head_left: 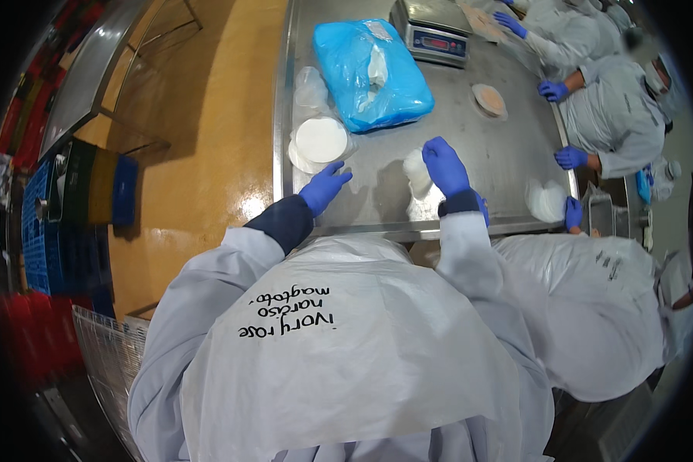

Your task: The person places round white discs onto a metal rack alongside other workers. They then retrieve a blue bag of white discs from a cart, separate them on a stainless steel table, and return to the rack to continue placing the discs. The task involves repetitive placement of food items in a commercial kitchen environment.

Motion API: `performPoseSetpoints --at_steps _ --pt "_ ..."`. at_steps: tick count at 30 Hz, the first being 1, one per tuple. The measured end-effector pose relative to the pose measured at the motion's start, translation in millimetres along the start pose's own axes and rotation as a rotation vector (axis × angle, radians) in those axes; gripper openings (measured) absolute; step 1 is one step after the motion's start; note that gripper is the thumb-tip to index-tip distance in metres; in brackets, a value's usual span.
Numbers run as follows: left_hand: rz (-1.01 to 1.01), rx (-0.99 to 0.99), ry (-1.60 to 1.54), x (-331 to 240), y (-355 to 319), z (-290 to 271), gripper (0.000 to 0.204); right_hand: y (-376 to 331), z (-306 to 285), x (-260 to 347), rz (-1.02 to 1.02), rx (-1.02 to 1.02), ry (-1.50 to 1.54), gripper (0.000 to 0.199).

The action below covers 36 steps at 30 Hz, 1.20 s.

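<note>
My gloved right hand [445, 165] pinches a clear bag of white discs [417, 173] on the steel surface [470, 138]; my left hand [325, 186] rests spread, near stacked discs [320, 140].

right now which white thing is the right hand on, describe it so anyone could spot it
Start at the steel table and its big blue plastic bag. Toward the near edge, the right hand rests on a small stack of white discs. Unlike the bagged disc stack by the left hand, it lies under a glove.

Blue plastic package [371, 73] beside scale screen [439, 42]
</note>
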State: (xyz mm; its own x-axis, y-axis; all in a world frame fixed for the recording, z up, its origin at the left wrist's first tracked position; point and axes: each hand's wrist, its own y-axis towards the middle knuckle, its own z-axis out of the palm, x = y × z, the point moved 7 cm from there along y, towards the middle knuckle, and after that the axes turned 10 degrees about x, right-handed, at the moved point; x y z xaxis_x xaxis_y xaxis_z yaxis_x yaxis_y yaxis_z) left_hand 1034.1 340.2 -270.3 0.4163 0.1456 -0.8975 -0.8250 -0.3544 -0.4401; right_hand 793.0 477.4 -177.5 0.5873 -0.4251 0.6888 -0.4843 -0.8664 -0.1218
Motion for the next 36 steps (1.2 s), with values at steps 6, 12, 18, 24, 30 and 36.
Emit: performPoseSetpoints --at_steps 6,12,18,24,30,36 --pt "-0.080 0.138 -0.390 9.9 -12.8 35.2 0.059 -20.4 97.4 -98.2 0.075 0.138 -0.092 0.016" --pt "-0.259 0.287 -1.149 -2.8 -39.2 73.7 0.070 -52.3 65.3 52.2 -0.215 0.337 1.061 0.050" --pt "-0.041 0.368 -1.162 15.6 -58.1 54.7 0.071 -55.7 133.3 34.0 0.167 0.456 0.640 0.080" --pt "-0.006 -0.141 -0.296 36.4 -73.1 2.9 0.053 -56.0 155.9 111.4 -0.405 0.239 -0.195 0.072" --pt "-0.037 -0.277 -0.100 68.5 -74.1 -7.7 0.057 -23.7 183.7 6.8 -0.454 0.235 -0.945 0.056" --pt "-0.030 -0.250 -0.207 75.3 -72.4 -12.4 0.058 45.8 79.6 -118.5 -0.094 0.233 -0.649 0.054"
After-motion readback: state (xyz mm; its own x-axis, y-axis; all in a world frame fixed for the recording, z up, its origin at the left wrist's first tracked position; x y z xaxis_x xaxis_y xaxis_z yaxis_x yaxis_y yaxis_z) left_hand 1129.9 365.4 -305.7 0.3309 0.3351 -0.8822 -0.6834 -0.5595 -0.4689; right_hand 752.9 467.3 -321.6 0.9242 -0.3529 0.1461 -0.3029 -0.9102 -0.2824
